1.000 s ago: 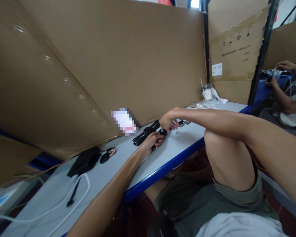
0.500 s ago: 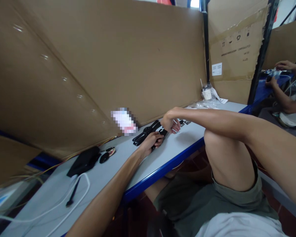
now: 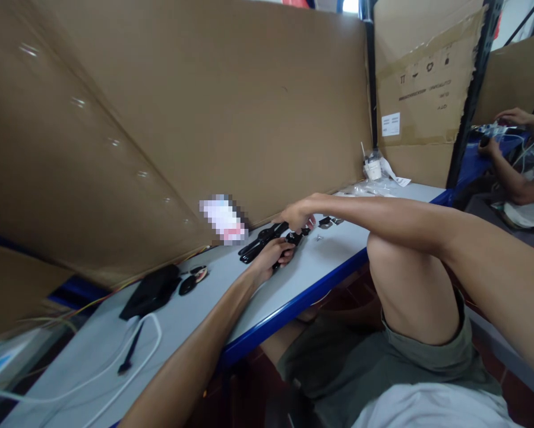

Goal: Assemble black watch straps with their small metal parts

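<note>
My left hand (image 3: 273,255) is curled round a small black part (image 3: 292,239) on the grey table (image 3: 195,321). My right hand (image 3: 297,215) reaches over from the right, fingers pinched at the top of that same part, right beside the left hand. What the right fingers pinch is too small to make out. Just behind both hands lies a pile of long black parts (image 3: 260,239). A few small dark and shiny pieces (image 3: 326,222) lie on the table to the right of my right hand.
Brown cardboard walls (image 3: 231,119) stand along the table's back. A black pouch (image 3: 151,288) and a white cable (image 3: 128,362) lie to the left. A white cup (image 3: 373,168) and plastic wrap sit at the far end. Another person's arms (image 3: 511,172) work at the right. The table has a blue edge (image 3: 293,306).
My right hand has slid left from the small pieces and now sits over the black part held by my left hand. The left hand has stayed in place.
</note>
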Demonstrator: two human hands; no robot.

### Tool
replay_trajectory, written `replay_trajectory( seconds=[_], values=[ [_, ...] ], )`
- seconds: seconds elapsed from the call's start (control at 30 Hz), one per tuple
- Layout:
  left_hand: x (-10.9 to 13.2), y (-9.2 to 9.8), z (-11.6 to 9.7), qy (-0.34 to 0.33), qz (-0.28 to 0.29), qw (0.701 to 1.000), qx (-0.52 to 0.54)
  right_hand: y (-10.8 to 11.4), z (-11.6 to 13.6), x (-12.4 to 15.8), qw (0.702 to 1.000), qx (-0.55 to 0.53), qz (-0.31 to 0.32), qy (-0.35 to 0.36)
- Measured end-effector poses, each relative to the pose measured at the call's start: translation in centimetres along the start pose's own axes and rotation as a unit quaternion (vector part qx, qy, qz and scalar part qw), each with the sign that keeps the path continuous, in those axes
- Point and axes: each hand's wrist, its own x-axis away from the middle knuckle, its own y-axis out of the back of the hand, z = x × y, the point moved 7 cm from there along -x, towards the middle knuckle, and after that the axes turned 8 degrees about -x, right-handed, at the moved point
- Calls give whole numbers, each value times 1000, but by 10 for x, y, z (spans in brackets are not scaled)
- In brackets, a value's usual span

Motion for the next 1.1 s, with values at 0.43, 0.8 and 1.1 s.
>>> replay_trajectory(
  seconds=[0.43, 0.8, 1.1],
  values=[
    [1, -1, -2, 0, 4, 1000, -15, -13, -4, 15, 978, 114, 164, -57],
    [0, 0, 0, 1, -3, 1000, -2, -10, 1, 7, 992, 76, 98, -11],
    [1, -1, -1, 2, 3, 1000, 0, -15, -7, 24, 983, 74, 135, -102]
  ],
)
